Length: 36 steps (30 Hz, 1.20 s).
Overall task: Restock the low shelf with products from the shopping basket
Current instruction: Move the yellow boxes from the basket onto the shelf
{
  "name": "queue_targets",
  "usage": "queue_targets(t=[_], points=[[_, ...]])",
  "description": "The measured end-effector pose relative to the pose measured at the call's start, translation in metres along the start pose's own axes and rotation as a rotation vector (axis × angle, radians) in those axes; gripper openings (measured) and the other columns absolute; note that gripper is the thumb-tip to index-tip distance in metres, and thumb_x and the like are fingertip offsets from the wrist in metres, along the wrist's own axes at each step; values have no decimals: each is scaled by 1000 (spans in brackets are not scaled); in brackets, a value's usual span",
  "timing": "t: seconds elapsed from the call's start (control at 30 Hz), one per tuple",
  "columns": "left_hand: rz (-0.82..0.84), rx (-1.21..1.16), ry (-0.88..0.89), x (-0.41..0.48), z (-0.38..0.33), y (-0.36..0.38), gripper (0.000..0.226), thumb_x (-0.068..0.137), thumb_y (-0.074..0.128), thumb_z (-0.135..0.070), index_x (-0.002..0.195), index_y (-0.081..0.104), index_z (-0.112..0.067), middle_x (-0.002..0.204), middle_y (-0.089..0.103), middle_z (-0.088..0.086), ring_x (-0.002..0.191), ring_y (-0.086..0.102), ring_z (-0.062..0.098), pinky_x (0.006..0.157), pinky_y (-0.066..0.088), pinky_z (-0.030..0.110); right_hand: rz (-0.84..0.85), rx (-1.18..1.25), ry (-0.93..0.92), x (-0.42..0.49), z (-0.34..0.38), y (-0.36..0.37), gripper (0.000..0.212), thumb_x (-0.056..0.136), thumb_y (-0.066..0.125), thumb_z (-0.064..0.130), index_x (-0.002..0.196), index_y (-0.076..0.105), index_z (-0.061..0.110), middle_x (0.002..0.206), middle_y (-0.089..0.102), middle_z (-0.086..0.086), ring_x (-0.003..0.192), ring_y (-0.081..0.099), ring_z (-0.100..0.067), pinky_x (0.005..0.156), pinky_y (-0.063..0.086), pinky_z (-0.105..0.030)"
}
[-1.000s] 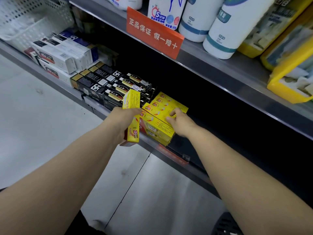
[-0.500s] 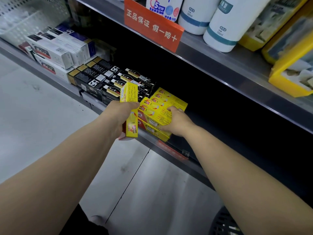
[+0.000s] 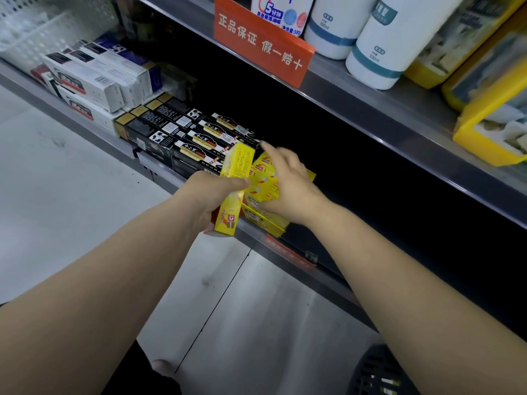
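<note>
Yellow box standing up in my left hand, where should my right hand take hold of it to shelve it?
Grip the upper half of the yellow box, coming from its right side. The left hand wraps its middle, so the long upper end stands free and leans toward the right hand, which is open just beside it. A pinch across its slim width should probably be enough.

Orange sign point(image 3: 263, 41) on upper shelf point(image 3: 356, 89) edge: "正品保证 假一赔十", white characters. Left bottle point(image 3: 281, 12): "5分钟" and, partly cut off, "净含量:500". Middle bottle point(image 3: 332, 32) and right bottle point(image 3: 382, 47): each "500ml". Black boxes point(image 3: 199, 138) on low shelf point(image 3: 336, 283): brand characters illegible. Held yellow box point(image 3: 238, 166): fine print illegible
</note>
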<state>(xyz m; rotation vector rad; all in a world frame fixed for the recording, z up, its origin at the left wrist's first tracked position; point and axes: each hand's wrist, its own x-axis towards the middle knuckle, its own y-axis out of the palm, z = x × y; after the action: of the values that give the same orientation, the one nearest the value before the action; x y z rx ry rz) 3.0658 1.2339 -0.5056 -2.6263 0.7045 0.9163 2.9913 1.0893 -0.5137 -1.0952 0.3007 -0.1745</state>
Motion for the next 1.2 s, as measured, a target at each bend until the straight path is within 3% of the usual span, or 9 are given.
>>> queue_targets(t=[0.1, 0.2, 0.27, 0.3, 0.4, 0.6, 0.77, 0.93, 1.2], points=[[84, 77, 41, -1, 1, 1, 63, 69, 81, -31, 121, 56, -5, 121, 61, 10, 113, 56, 29, 91, 49, 42, -3, -103, -241, -3, 16, -17, 84, 75, 74, 16, 142, 30, 39, 155, 6, 1, 141, 7, -23, 110, 23, -40], [123, 159, 109, -4, 0, 0, 53, 69, 80, -34, 115, 64, -14, 101, 65, 4, 89, 61, 18, 64, 49, 25, -16, -134, -299, -4, 15, -30, 44, 75, 75, 27, 117, 60, 24, 149, 30, 0, 137, 21, -21, 109, 24, -38], [79, 212, 192, -5, -2, 0, 52, 72, 77, -36, 119, 62, -17, 102, 61, -1, 75, 56, 8, 46, 45, 15, 32, -111, -247, -4, 6, -34, 42, 73, 77, 34, 109, 62, 21, 125, 53, 0, 120, 42, -20, 96, 35, -31], [58, 213, 234, -3, -2, -2, 57, 74, 76, -34, 124, 58, -15, 111, 60, 1, 76, 57, 8, 45, 46, 12, 51, -73, -181, -5, -1, -35, 41, 73, 77, 36, 107, 61, 21, 109, 58, 3, 108, 51, -19, 86, 40, -31], [0, 254, 311, 1, 1, -5, 69, 78, 74, -34, 137, 45, -14, 134, 52, 8, 111, 56, 23, 82, 46, 26, -37, 28, 39, -9, -24, -30, 33, 81, 68, 40, 107, 53, 26, 92, 58, 7, 85, 56, -15, 66, 45, -31], [118, 395, 279, 0, 8, 6, 58, 86, 65, -28, 138, 45, -14, 130, 54, 5, 107, 51, 19, 83, 40, 28, -233, -37, 313, 17, -49, -5, 39, 98, 44, 27, 133, 38, 13, 129, 49, -16, 118, 41, -35, 92, 35, -39], [205, 564, 241, -1, 16, 19, 61, 88, 61, -28, 143, 38, -14, 135, 50, 7, 112, 51, 22, 81, 42, 26, -50, -16, 390, 36, -56, 18, 45, 98, 44, 28, 141, 31, 24, 140, 37, -15, 127, 30, -34, 99, 33, -41], [224, 627, 234, 1, 15, 22, 62, 88, 60, -30, 143, 37, -16, 141, 45, 8, 123, 47, 25, 86, 41, 26, 47, 28, 448, 36, -65, 30, 55, 94, 45, 48, 143, 27, 33, 148, 24, -14, 134, 23, -36, 103, 33, -43], [279, 560, 322, -25, 5, 38, 41, 88, 59, -23, 129, 53, -17, 112, 62, 0, 97, 58, 18, 68, 44, 17, 84, 0, 401, 13, -52, 15, 67, 93, 51, 41, 149, 16, 26, 150, 21, -13, 134, 28, -34, 105, 32, -40]])
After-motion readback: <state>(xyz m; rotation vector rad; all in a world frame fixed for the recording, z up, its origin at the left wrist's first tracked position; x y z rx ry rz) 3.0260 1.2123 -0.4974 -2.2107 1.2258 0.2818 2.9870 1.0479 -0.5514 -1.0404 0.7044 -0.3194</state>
